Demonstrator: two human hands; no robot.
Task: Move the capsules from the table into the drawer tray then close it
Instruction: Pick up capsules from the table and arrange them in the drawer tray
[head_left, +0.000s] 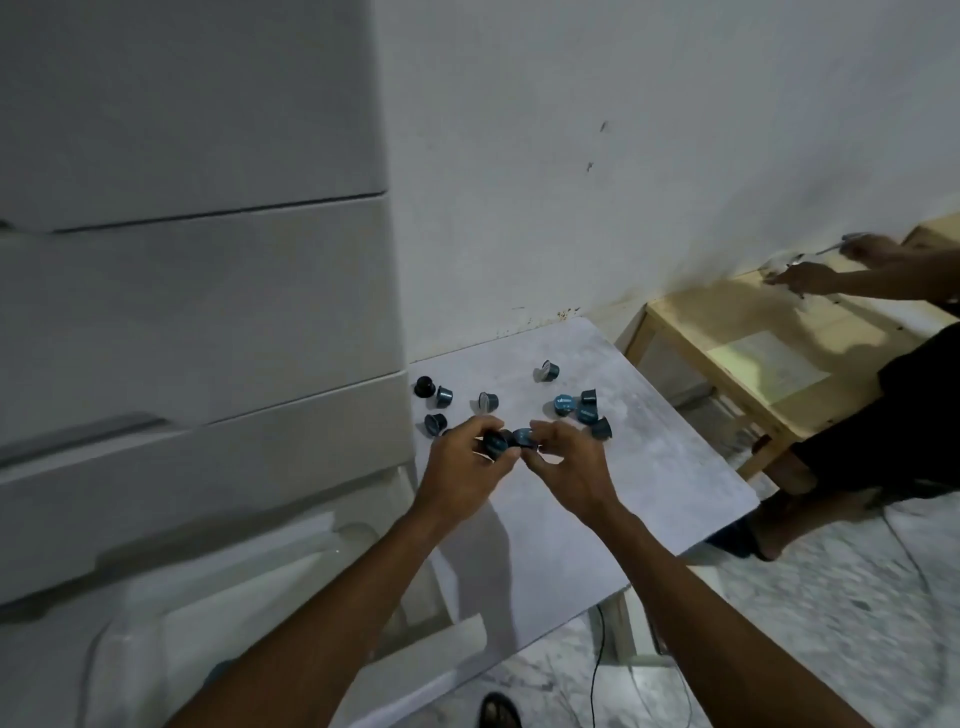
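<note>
Dark-blue plastic coffee capsules (563, 405) lie scattered over the far half of the pale grey marbled table (649, 467). Above the table's middle, the left hand (462, 467) pinches one capsule (494, 442) in its curled fingers. The right hand (566, 467) pinches a second capsule (523, 437) just beside it. A white drawer cabinet (197, 312) stands against the table's left edge.

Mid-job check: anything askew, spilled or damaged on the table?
Nothing spilled or visibly damaged. The loose capsules lie scattered on the table, several tipped on their sides, like the far capsule. One black capsule differs from the teal ones.
</note>
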